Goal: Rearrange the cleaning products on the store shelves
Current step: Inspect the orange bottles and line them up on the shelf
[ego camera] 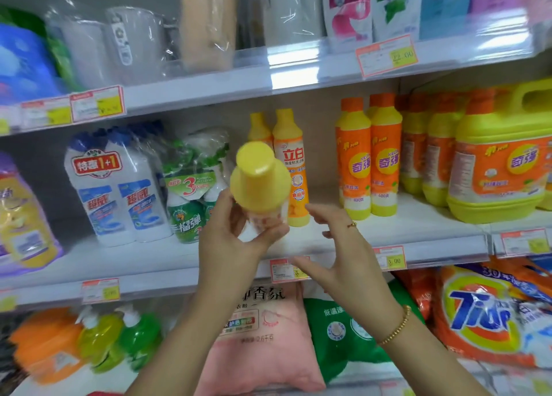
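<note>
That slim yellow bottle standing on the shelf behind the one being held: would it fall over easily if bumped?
Probably yes: the slim yellow bottle is tall on a narrow base, so a push near its cap would likely tip it. Its plastic looks rigid and smooth, perhaps slightly slippery.

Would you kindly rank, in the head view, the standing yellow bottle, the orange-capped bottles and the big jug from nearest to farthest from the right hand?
1. The standing yellow bottle, just up and left of the right hand.
2. The orange-capped bottles, up to its right.
3. The big jug, far right.
</note>
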The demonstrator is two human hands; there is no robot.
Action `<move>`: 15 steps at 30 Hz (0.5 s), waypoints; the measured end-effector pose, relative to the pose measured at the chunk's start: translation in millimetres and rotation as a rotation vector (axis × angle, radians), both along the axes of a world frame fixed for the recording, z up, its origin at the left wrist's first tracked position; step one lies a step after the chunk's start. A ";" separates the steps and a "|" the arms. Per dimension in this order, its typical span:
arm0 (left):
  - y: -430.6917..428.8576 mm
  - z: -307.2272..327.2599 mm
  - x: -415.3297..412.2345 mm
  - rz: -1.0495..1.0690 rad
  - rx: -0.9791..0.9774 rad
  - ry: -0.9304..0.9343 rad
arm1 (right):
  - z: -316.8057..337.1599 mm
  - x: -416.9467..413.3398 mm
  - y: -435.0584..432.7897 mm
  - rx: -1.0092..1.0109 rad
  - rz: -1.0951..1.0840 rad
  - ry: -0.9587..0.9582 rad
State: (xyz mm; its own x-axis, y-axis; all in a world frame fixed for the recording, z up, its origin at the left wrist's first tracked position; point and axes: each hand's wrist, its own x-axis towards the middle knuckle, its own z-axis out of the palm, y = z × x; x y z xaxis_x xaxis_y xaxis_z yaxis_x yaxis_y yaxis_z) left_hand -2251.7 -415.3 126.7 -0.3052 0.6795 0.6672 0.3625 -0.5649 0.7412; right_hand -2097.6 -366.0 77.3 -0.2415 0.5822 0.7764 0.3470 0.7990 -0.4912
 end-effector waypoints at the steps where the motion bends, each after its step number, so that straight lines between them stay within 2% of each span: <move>1: -2.4 4.2 0.9 -0.030 -0.008 -0.027 | 0.2 -1.2 -3.5 0.003 0.017 -0.003; 5: -12.0 17.2 3.9 -0.184 -0.051 -0.281 | -0.7 0.0 -15.1 0.051 0.048 -0.004; 8: -15.0 23.2 3.8 -0.235 -0.105 -0.454 | 0.4 3.3 -19.8 0.130 0.019 0.071; 12: -16.9 25.6 2.9 -0.253 -0.148 -0.504 | 6.0 3.3 -24.2 0.235 -0.092 0.115; 15: -17.6 27.6 -0.7 -0.318 -0.136 -0.498 | 12.3 4.5 -28.8 0.198 -0.096 0.099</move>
State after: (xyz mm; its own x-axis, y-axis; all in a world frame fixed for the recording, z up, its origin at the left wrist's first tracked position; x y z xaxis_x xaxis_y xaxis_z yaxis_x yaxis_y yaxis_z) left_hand -2252.5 -432.9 154.3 -0.3264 0.8580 0.3966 -0.2178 -0.4765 0.8518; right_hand -2093.1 -394.8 89.6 -0.1091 0.4328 0.8949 0.3837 0.8488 -0.3637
